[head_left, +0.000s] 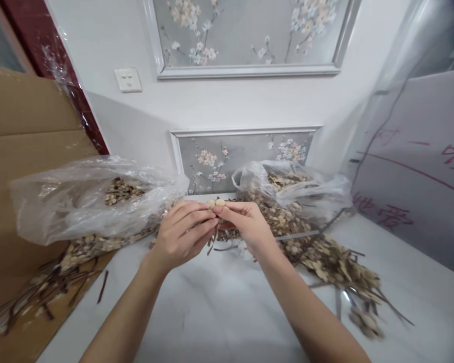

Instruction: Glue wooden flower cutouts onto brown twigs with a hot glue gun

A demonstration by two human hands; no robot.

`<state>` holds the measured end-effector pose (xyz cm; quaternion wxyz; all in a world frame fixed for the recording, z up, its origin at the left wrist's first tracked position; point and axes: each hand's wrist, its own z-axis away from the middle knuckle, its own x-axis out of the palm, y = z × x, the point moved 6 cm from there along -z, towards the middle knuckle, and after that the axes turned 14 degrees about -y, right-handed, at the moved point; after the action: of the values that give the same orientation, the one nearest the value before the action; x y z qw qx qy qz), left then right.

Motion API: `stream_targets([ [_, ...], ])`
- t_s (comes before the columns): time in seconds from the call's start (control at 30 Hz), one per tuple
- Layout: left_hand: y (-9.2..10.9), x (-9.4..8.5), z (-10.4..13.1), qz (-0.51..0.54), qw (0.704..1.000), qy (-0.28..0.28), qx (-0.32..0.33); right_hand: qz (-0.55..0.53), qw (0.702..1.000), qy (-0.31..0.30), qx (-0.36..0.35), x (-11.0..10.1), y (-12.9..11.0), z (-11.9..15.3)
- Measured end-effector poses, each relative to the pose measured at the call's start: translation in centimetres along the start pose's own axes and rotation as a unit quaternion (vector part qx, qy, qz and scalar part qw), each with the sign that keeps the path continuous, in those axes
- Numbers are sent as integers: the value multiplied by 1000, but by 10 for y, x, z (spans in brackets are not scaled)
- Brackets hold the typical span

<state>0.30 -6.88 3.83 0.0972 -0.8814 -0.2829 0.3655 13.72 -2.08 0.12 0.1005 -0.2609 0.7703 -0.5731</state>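
Both hands meet above the middle of the white marbled table (212, 312). Between their fingertips are small pale round pieces (220, 202), like dried discs or buds; their exact kind is hard to make out. My left hand (183, 234) is closed, its fingers pressed together around the left side of these pieces. My right hand (247, 222) pinches them from the right with thumb and forefinger. Thin brown strips (214, 239) show just below the fingertips. Behind the right hand lies a heap of similar dried pieces (280, 217).
On the left stands a clear plastic bag (79, 206) of dried pieces beside a cardboard box (30, 176). Another plastic bag (298, 186) is at the back right. Loose dried bits (340, 267) and brown strips (53, 287) lie on both sides. A panelled wall (230, 101) rises behind.
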Motion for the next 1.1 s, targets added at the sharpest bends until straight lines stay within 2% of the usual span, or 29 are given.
stream_targets([
  [0.33, 1, 6, 0, -11, 1000, -3, 5, 14, 1000, 9, 2, -2, -3, 1],
  [0.53, -2, 11, -1, 6, 999, -41, -14, 15, 1000, 3, -11, -5, -3, 2],
  [0.67, -1, 8, 2, 89, 995, -3, -33, 26, 1000, 4, -11, -6, -6, 3],
  [0.73, -7, 4, 6, 146, 984, 53, -88, 44, 999, 14, -6, -7, -8, 4],
  [0.8, -18, 1, 12, 191, 959, 102, -185, 59, 998, 14, -1, -7, -10, 5],
  [0.83, -24, 2, 15, 214, 942, 109, -236, 62, 998, 8, 3, -6, -10, 5],
  [0.87, -30, 5, 17, 241, 924, 98, -281, 63, 998, -1, 6, -5, -9, 5],
  [0.93, -39, 14, 18, 298, 892, 39, -336, 63, 998, -21, 10, -2, -8, 5],
  [1.0, -43, 20, 17, 339, 871, -8, -356, 50, 998, -44, 7, 0, -6, 4],
  [1.1, -46, 22, 17, 356, 856, -42, -373, 21, 997, -71, -1, 4, -3, 1],
])
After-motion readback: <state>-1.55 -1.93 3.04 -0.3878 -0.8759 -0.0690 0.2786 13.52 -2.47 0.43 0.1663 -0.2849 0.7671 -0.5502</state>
